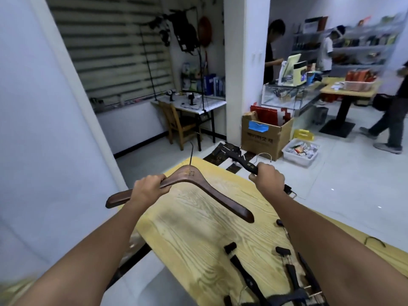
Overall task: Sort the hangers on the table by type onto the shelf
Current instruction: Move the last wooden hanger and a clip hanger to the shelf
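Even indoor light, bkgd blurred, fisheye-warped edges

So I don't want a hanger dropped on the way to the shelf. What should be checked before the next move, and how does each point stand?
1. Left hand closed on the brown wooden hanger: ok.
2. Right hand closed on the black clip hanger: ok.
3. Each hand holds a different type: ok.
4. Both hangers lifted off the table: ok.
5. Shelf in sight: not ok, no hanger shelf shows.
6. More black hangers left on the table: ok, several remain.
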`<state>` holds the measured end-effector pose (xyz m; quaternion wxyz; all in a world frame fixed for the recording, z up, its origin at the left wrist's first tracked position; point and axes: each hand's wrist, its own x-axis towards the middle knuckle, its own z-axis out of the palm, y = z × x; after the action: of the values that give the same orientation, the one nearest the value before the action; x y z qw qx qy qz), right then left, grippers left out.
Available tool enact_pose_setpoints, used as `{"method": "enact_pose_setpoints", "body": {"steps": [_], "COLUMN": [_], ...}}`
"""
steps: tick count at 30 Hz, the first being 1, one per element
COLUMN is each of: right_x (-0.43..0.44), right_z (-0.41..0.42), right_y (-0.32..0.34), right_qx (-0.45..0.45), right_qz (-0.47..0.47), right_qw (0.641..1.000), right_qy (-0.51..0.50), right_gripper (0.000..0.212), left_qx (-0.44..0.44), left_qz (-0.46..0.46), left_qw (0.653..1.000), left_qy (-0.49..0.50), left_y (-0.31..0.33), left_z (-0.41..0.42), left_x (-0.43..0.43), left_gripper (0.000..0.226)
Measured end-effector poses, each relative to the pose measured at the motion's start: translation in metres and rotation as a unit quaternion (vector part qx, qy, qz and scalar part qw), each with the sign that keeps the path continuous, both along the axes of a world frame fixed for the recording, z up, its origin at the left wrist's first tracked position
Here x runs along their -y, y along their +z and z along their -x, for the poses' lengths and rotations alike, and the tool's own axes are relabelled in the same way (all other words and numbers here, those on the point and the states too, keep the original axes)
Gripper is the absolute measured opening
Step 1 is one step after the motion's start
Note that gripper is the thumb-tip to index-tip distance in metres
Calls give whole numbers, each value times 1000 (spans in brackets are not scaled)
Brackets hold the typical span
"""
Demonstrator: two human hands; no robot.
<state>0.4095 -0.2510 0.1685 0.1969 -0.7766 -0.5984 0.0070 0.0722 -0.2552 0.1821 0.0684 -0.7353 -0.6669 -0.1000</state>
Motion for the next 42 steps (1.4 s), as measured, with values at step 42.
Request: {"method": "enact_pose_setpoints", "body": {"steps": [42], "right_x": [284], "right_z": [434], "right_y": [10], "right_qx": [-23], "right_qz": [-40], "right_qw": [840], "right_qy": [540], "right_gripper": [19], "left_qx": [96], "left_qz": [-6], "left_qw": [855], "left_qy": [510], "left_y": [-14], "left_z": [273], "left_x": [558], "left_gripper": [25]}}
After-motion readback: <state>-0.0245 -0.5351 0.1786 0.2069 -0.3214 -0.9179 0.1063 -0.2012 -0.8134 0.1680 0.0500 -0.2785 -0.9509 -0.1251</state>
